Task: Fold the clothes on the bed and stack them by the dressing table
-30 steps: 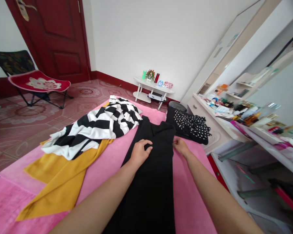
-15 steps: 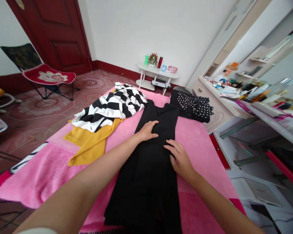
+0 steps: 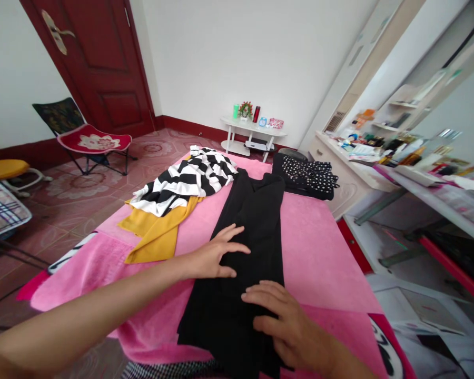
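Note:
A long black garment [image 3: 245,237] lies lengthwise down the middle of the pink blanket [image 3: 316,252], narrow and laid fairly flat; I cannot tell its exact kind. My left hand [image 3: 217,252] rests on or just over its left side, palm down and fingers apart, with nothing gripped. Lower down, my right hand [image 3: 280,321] is over the garment's right side, its fingers spread and slightly bent. Left of the garment lies a rumpled black-and-white striped garment [image 3: 193,176] on top of a mustard-yellow cloth [image 3: 154,231]. Folded black clothing with a white-dotted piece [image 3: 310,173] sits at the far right.
On the right stands a dressing table [image 3: 355,171] crowded with bottles and small items. A low white stand [image 3: 255,130] with a plant is against the back wall. A red folding chair [image 3: 95,139], a yellow stool [image 3: 6,168] and a red door are at left.
Both hands have moved down the black garment toward me, still with fingers apart. The garment's upper part looks slightly shifted. The camera view has also moved a little.

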Demonstrator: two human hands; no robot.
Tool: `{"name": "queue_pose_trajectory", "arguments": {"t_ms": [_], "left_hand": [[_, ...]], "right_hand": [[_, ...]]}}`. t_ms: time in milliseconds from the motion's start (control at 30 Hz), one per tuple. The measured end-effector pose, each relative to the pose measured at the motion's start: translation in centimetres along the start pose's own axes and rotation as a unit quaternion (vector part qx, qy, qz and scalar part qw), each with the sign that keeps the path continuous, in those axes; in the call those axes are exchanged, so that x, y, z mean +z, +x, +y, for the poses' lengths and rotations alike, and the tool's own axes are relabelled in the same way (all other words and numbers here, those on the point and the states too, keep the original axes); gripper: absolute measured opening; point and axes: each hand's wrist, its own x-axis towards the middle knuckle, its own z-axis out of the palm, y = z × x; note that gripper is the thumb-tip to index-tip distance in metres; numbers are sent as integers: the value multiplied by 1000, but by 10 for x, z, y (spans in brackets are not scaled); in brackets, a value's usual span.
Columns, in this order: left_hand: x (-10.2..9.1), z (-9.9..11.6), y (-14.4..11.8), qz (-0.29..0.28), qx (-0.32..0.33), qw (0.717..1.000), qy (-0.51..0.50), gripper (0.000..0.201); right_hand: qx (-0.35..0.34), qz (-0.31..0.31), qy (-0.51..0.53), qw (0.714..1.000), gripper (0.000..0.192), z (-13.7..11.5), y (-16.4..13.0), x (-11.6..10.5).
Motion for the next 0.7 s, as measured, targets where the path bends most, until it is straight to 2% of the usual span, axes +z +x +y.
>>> {"name": "queue_pose_trajectory", "arguments": {"t_ms": [67,133,300,433,567,633,700], "left_hand": [[-5,9,-23,-66,39,997,-5,47],[-13,9,-43,-100,46,994,2,50],[-34,-8,-72,-81,11,995,65,73],[-40,-11,-69,-99,35,990,88,67],[-37,4,-55,-110,83,987,79,39],[-38,18,-53,-102,89,989,53,30],[-41,35,-58,-86,67,994,15,28]], "right_hand": [[12,0,-2,1000,31,-1,-11,-5],[37,-12,-15,999,37,2,-25,-10],[128,-36,-58,989,60,26,-50,-15],[130,-54,-53,989,64,40,-43,-10],[109,-47,-1,993,51,35,-26,-7],[107,-17,49,993,41,30,-23,-8],[138,40,137,980,34,25,-23,-7]]}}
